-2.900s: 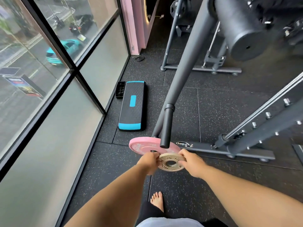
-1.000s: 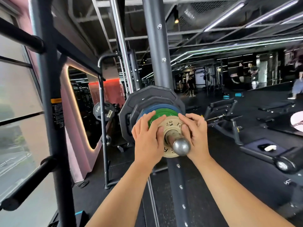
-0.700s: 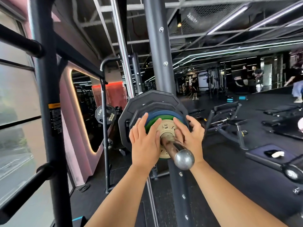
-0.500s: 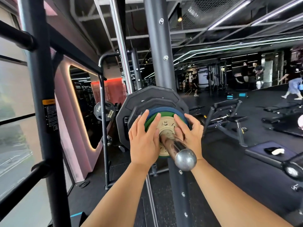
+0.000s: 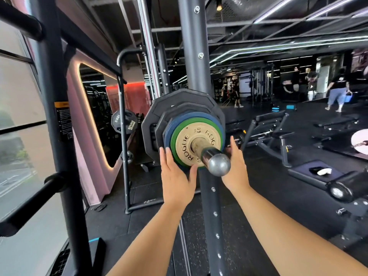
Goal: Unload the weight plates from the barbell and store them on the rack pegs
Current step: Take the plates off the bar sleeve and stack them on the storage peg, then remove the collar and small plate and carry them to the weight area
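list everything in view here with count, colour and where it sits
tan plate: one, tan, outermost on peg
green plate: one, green, behind tan
blue plate: one, blue, behind green
black plates: two, black, back of stack
peg: one, chrome, through the stack
rack upright: one, dark grey, behind stack
10kg plate: one, black, back left
bench: one, black, right
left hand: one, open, stack's lower left rim
right hand: one, open, stack's lower right

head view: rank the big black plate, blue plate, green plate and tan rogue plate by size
1. big black plate
2. blue plate
3. green plate
4. tan rogue plate
The smaller sit nearer yet look smaller, so the order holds.
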